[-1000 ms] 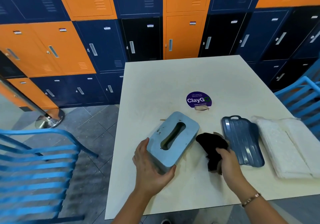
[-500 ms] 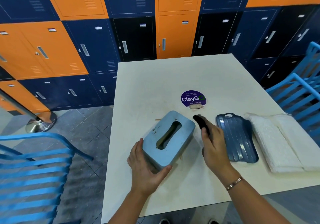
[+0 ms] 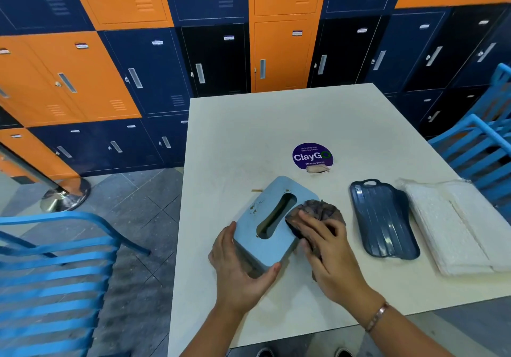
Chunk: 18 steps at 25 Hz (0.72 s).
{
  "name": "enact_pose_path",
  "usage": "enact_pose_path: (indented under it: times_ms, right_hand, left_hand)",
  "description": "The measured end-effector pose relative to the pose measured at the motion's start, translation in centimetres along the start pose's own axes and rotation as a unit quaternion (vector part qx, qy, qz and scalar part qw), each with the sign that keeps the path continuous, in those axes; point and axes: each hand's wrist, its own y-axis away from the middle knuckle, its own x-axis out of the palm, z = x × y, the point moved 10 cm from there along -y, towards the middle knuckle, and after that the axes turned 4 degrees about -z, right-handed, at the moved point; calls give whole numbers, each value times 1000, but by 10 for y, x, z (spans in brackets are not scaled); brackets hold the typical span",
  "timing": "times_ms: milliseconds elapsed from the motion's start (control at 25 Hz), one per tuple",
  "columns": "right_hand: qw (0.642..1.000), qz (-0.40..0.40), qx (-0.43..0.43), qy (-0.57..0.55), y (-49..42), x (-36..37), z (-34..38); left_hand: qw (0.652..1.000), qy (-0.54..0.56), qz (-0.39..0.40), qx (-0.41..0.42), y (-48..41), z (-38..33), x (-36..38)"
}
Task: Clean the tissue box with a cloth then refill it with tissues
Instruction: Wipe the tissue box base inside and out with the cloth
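— Where does the one view sit?
— On the person's head, above the near edge of the bench (image 3: 249,135), close in.
— And it faces?
— Forward and down. The bench fills the middle, with lockers (image 3: 154,74) behind and blue chairs (image 3: 55,273) at either side.

A round purple ClayGo sticker (image 3: 312,155) was stuck on the pale table (image 3: 249,135). Orange and navy lockers (image 3: 154,72) were ranged behind it, and blue slatted chairs (image 3: 55,217) were set at both sides.
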Motion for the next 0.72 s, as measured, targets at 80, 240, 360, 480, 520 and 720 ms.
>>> enact_pose_path:
  times_ms: [80,240,360,480,520,720]
  right_hand:
    - [1000,16,5,-14,2,5,4]
    - [997,57,-11,-44,1,13,10]
    - [993,46,4,-112,-17,1,7]
    - [984,51,37,-164,-28,-4,8]
    - [984,52,49,-161,-30,-6,6]
    - [994,-11,72,-76,-28,-11,12]
  left_hand:
    - [1000,-5,2,3,0,1,-1]
    - [1000,-11,3,-1,-1,2,-3]
    - [1000,-24,-8,-8,-3,2,-1]
    - [1000,-23,-20,-5,-5,1,-1]
    - [999,-21,-24,-4,-5,0,-2]
    - [999,-23,-28,-2,-5,-2,-2]
